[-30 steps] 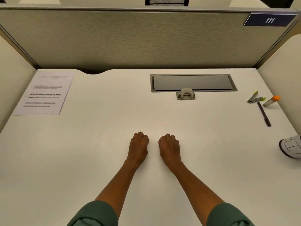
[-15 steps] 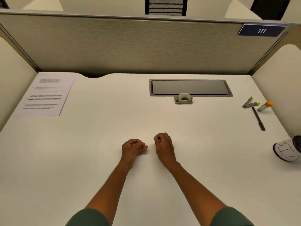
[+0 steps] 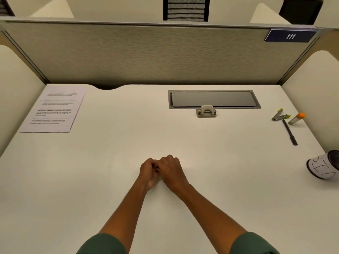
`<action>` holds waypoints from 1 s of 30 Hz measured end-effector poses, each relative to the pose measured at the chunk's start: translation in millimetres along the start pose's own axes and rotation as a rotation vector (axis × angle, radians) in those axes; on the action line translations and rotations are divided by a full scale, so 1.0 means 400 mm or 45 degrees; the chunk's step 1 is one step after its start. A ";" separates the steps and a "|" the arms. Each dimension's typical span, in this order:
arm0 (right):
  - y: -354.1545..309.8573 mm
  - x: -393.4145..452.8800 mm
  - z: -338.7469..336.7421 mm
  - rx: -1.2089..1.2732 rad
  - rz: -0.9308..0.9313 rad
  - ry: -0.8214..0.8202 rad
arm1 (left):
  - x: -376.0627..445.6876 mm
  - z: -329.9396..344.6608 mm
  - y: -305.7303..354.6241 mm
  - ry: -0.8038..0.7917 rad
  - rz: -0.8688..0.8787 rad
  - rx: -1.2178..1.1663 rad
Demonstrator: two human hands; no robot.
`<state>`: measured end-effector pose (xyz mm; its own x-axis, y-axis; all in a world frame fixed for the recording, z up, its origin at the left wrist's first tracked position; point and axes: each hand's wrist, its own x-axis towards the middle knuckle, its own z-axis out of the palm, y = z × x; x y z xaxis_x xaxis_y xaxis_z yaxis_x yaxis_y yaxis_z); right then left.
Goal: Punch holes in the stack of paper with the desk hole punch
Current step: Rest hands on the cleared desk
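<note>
Green sleeves (image 3: 102, 243) near, left hand (image 3: 148, 171) and right hand (image 3: 171, 169) curled up, touching, holding nothing, on white desk (image 3: 91, 180), punch (image 3: 206, 111) far in middle, paper (image 3: 53, 109) far left.

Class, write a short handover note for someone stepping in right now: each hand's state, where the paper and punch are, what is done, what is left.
Left hand and right hand: fingers curled, touching each other mid-desk, holding nothing.
Paper: flat at the far left corner of the desk, untouched.
Punch: far centre, just in front of the grey hatch, nothing in it.
Done: nothing.
Left: bring paper to punch, slide the edge in, press down.
</note>
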<state>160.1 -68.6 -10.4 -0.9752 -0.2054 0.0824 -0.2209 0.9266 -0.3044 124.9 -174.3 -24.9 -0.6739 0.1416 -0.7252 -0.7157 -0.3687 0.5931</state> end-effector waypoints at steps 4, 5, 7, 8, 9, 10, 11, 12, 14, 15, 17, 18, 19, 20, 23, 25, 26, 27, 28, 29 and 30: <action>0.004 -0.014 -0.002 0.061 0.000 0.088 | -0.007 0.010 0.002 0.032 0.030 0.043; 0.007 -0.016 -0.006 0.078 0.014 0.127 | -0.008 0.012 0.001 0.040 0.035 0.027; 0.019 -0.017 -0.017 0.138 0.092 0.222 | -0.012 0.015 0.003 0.052 0.048 0.000; 0.029 -0.018 -0.023 0.204 0.168 0.246 | -0.012 0.015 0.004 0.058 0.056 -0.014; 0.042 -0.020 -0.027 0.296 0.263 0.264 | -0.013 0.014 0.005 0.069 0.064 -0.023; 0.061 -0.022 -0.029 0.389 0.363 0.284 | -0.014 0.011 0.007 0.083 0.074 -0.030; 0.082 -0.026 -0.030 0.451 0.458 0.308 | -0.015 0.005 0.010 0.102 0.084 -0.038; 0.106 -0.029 -0.030 0.469 0.539 0.311 | -0.017 -0.003 0.014 0.119 0.096 -0.048; 0.154 -0.041 -0.029 0.467 0.653 0.225 | -0.019 -0.025 0.023 0.153 0.124 -0.061; 0.173 -0.047 -0.028 0.481 0.686 0.158 | -0.019 -0.037 0.028 0.174 0.141 -0.059; 0.199 -0.056 -0.026 0.535 0.722 0.044 | -0.017 -0.059 0.034 0.214 0.171 -0.049; 0.205 -0.058 -0.026 0.551 0.728 0.007 | -0.016 -0.067 0.035 0.228 0.185 -0.045; 0.206 -0.058 -0.026 0.552 0.729 -0.018 | -0.015 -0.074 0.036 0.240 0.197 -0.041; 0.204 -0.055 -0.026 0.540 0.725 -0.035 | -0.015 -0.078 0.036 0.246 0.206 -0.039; 0.190 -0.044 -0.020 0.468 0.712 -0.065 | -0.016 -0.084 0.032 0.239 0.205 -0.040; 0.182 -0.039 -0.015 0.401 0.714 -0.055 | -0.017 -0.082 0.028 0.233 0.200 -0.043; 0.178 -0.036 -0.014 0.360 0.713 -0.047 | -0.018 -0.081 0.027 0.230 0.198 -0.040; 0.175 -0.034 -0.014 0.307 0.706 -0.041 | -0.020 -0.080 0.026 0.227 0.196 -0.034; 0.173 -0.031 -0.014 0.249 0.695 -0.039 | -0.021 -0.080 0.026 0.223 0.194 -0.028; 0.170 -0.027 -0.014 0.191 0.680 -0.043 | -0.024 -0.080 0.026 0.218 0.192 -0.024; 0.166 -0.022 -0.014 0.136 0.663 -0.054 | -0.026 -0.082 0.026 0.212 0.187 -0.023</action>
<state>154.2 -3.3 -26.0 -0.9553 0.2588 -0.1428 0.2947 0.8725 -0.3897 130.5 -209.6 -22.8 -0.7300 -0.0682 -0.6801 -0.6077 -0.3907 0.6914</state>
